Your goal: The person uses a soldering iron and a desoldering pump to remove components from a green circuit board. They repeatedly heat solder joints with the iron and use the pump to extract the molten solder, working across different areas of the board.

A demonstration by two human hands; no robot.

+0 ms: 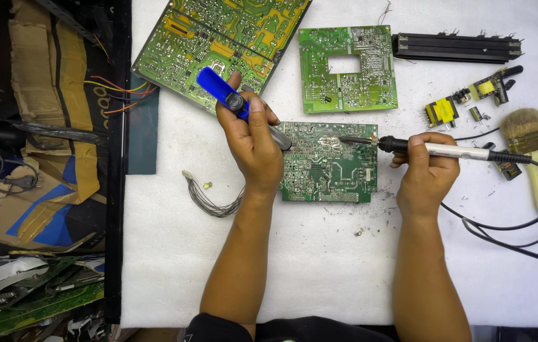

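Both hands gripping: right [426, 168] soldering iron [446, 150] horizontal, tip leftward; left [253, 142] blue pump [234, 100] diagonal.

The left hand [253, 142] hides the board's [329, 163] left edge; the big board [218, 38] at the worktop's [319, 272] far edge is cut off.

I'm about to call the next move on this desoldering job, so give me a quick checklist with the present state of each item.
1. Soldering iron gripped in right hand: ok.
2. Iron tip on the green circuit board, near its upper edge: ok.
3. Blue desoldering pump held in left hand, nozzle at the board: ok.
4. Pump cocked: cannot tell.
5. Solder molten at the tip: cannot tell.
6. Iron's black cable lying off the board: ok.
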